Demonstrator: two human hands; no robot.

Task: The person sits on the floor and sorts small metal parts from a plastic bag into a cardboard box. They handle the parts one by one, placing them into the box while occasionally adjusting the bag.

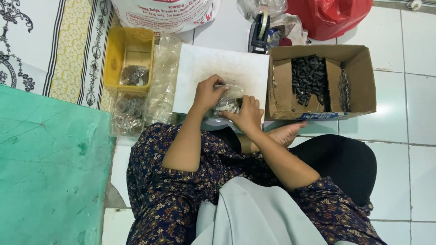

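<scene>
Clear plastic bag (229, 103) sits between our two hands at the near edge of the white board (218, 68); its contents are glinty and too small for us to name. Going left to right: green mat (50, 168) cut off by the frame's left edge, then one yellow tray (128, 43) with a heap of metal rings, blurred. Below it, more rings in clear wrap (128, 115), count impossible. A pile of loose clear bags (164, 81) lies beside the board's left edge. Left hand (208, 93) is clamped on the bag's left end, fingers curled over it. Right hand (247, 114) pinches the bag's right end, touching it; fingertips hidden behind the plastic. One tape dispenser (260, 31) stands past the board's far right corner. One cardboard box (359, 61) to the right holds dark small parts, uncountable. Red bag (331, 16) is cropped at top.
</scene>
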